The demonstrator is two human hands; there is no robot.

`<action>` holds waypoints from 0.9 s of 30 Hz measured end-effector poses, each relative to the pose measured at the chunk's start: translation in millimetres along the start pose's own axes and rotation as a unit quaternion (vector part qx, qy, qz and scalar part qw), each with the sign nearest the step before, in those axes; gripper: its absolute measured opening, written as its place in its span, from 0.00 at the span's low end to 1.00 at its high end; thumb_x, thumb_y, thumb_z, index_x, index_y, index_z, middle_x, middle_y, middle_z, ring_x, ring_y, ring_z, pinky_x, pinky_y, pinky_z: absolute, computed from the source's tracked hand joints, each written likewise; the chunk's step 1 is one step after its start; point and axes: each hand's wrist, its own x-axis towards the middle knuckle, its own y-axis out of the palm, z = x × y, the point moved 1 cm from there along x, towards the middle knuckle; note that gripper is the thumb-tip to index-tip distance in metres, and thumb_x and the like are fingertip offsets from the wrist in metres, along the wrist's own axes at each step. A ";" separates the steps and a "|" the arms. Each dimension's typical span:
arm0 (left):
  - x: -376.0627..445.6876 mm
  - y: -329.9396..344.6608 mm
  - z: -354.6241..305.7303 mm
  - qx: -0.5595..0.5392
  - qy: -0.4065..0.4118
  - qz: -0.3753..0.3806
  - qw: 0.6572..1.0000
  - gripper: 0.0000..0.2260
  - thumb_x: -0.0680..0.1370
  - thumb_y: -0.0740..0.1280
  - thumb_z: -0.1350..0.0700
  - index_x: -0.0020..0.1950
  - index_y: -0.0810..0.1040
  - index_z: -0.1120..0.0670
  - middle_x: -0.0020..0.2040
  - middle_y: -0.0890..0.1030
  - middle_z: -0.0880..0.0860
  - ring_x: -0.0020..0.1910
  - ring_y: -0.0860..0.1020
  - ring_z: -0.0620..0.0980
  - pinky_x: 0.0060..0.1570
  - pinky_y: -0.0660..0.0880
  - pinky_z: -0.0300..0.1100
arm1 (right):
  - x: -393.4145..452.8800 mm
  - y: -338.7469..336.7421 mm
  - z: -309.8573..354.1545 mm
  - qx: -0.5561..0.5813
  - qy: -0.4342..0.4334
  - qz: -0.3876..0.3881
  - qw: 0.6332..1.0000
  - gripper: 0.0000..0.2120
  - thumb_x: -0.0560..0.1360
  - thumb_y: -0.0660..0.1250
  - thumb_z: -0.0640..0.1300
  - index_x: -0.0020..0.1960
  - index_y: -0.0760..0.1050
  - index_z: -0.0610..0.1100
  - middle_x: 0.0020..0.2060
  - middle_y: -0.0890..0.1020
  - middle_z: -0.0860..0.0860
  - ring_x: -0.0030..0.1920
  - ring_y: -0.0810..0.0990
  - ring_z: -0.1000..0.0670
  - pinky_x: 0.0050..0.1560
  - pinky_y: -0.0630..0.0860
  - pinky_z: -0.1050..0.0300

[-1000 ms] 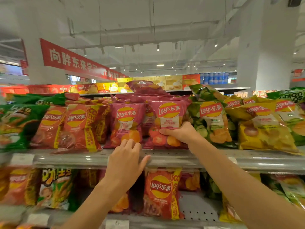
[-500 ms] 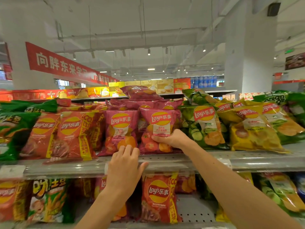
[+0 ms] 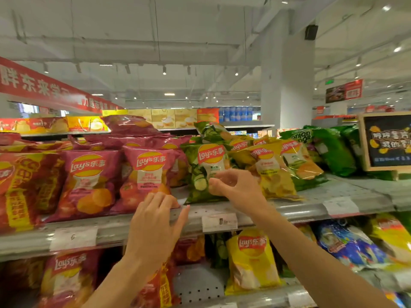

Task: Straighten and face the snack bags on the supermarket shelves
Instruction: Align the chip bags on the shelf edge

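Green cucumber Lay's bag is the one I'm on now, standing on the upper shelf between the pink tomato Lay's bag to its left and the yellow Lay's bag to its right. Right hand is at the green bag's lower right front, fingers curled with thumb and fingertips nearly meeting. Looks like a narrow pinch on the foil, but I can't tell for sure if any film is actually caught between them. Left hand lies flat over the shelf's front lip, fingers straight and spread, tips just at the bottom edge of the pink tomato bag, holding nothing.

Key relation: green bag sits directly in front of and slightly left of the right fingers, touching or as good as. Its long axis runs bottom to top but tilts, top leaning right toward the yellow bag, logo skewed. Right hand is clearly nearer, left is well off to the lower left by the pink bag.

My read: step in hand is squaring up the green bag, so the right hand likely needs to turn the top back left and pull the base to the lip. Risk: the yellow bag leans against it and may slide along.

Further right, darker green onion-ring bags lie slumped, not yet faced. Lower shelf has another yellow Lay's bag.
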 end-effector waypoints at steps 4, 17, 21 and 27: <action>29.4 48.8 -81.5 -0.115 -0.041 0.014 0.992 0.11 0.77 0.68 0.46 0.52 0.79 0.53 0.47 0.77 0.47 0.49 0.77 0.47 0.48 0.77 0.41 | -3.8 -76.7 -42.2 0.016 0.000 -0.071 0.997 0.10 0.75 0.74 0.54 0.50 0.85 0.49 0.41 0.86 0.56 0.43 0.84 0.59 0.45 0.79 0.63; 120.4 139.0 -172.6 -0.270 -0.363 0.191 0.871 0.58 0.57 0.70 0.26 0.78 0.58 0.55 0.67 0.74 0.48 0.60 0.74 0.48 0.50 0.72 0.39 | 61.9 -237.4 -174.2 -0.129 0.092 -0.059 0.986 0.26 0.68 0.75 0.65 0.56 0.75 0.50 0.51 0.82 0.53 0.51 0.79 0.53 0.48 0.79 0.53; 132.7 144.2 -163.5 -0.252 -0.373 0.245 0.859 0.40 0.54 0.72 0.27 0.58 0.78 0.50 0.50 0.83 0.36 0.41 0.79 0.32 0.38 0.70 0.27 | 98.0 -232.6 -179.5 -0.021 0.146 0.070 0.987 0.22 0.66 0.78 0.63 0.52 0.74 0.55 0.48 0.81 0.59 0.44 0.77 0.60 0.40 0.73 0.65; 140.3 147.7 -152.7 -0.226 -0.398 0.313 0.832 0.53 0.49 0.73 0.22 0.67 0.76 0.51 0.58 0.80 0.46 0.52 0.76 0.46 0.56 0.70 0.42 | 127.1 -223.7 -187.3 -0.019 0.251 0.154 0.955 0.65 0.61 0.81 0.64 0.83 0.44 0.45 0.77 0.65 0.47 0.75 0.67 0.43 0.72 0.66 0.47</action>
